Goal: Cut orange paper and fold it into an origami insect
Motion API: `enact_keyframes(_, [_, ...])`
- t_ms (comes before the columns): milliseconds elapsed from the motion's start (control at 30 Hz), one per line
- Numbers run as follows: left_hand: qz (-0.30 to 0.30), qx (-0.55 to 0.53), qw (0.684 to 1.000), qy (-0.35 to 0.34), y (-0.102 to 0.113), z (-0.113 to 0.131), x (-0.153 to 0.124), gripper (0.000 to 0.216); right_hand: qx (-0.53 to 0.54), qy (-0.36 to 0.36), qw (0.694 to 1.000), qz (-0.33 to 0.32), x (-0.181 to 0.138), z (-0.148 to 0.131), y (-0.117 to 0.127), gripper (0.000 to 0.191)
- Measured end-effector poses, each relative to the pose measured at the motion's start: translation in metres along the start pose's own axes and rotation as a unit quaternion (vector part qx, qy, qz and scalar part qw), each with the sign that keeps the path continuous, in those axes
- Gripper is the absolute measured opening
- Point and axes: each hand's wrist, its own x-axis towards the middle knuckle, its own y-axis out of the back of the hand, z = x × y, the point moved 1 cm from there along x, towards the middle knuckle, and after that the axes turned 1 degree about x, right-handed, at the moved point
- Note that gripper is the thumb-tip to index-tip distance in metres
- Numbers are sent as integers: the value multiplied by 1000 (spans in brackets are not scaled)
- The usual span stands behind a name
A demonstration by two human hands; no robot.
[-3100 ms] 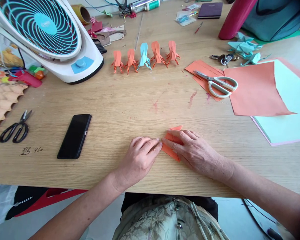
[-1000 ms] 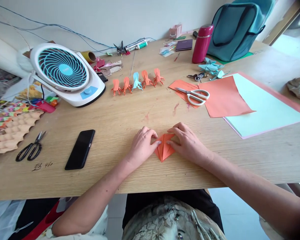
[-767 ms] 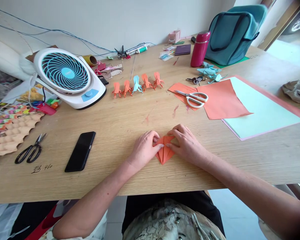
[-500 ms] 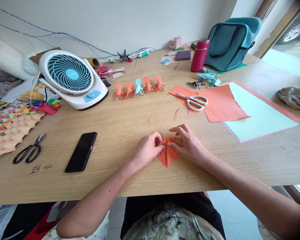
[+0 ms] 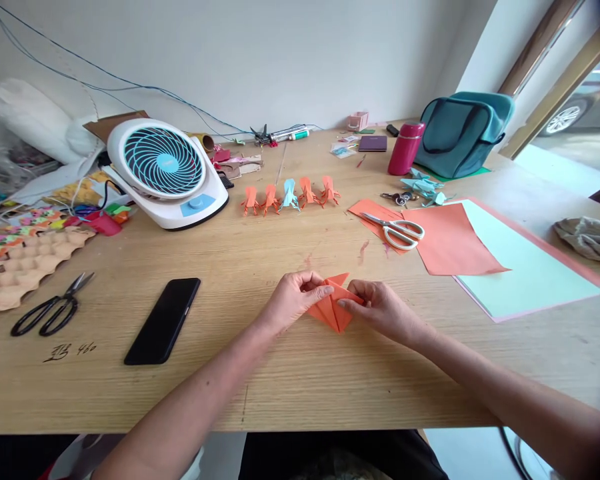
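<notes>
Between the small folded piece of orange paper (image 5: 338,321) and the front edge of the light-brown wooden worktop (image 5: 330,387) there is bare wood; the black rectangular smartphone (image 5: 163,321) lies well apart, to the left. The paper, in front of the person, shows sharp creases and pointed corners, one directed to this edge. The left hand (image 5: 293,300) and right hand (image 5: 383,310) pinch its two sides, fingers narrow.

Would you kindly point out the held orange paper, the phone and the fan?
Held orange paper (image 5: 338,317), head view: lower folded part.
Phone (image 5: 163,321), head view: middle of its screen.
Fan (image 5: 168,164), head view: its blue hub.
</notes>
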Motion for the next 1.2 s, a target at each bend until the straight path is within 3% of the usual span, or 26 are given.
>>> enact_keyframes(100, [2,-9,1000,-12,10,6,10,40,9,11,1000,-19,9,-5,-1,36])
enact_keyframes(267, [27,-48,998,-28,15,6,20,41,150,-45,985,-71,20,-5,-12,42])
enact_keyframes(467, [54,-84,995,-10,5,4,16,39,198,-107,973,-49,19,-4,-23,44])
enact_keyframes(633, [50,-149,987,28,8,6,14,37,178,-69,976,-103,13,-6,-24,44])
enact_keyframes(867, [77,-139,987,12,14,5,17,39,148,-36,976,-154,8,-6,-22,51])
enact_keyframes(1200, [53,-18,998,-34,11,-3,10,46,163,-47,982,-80,8,-8,-26,54])
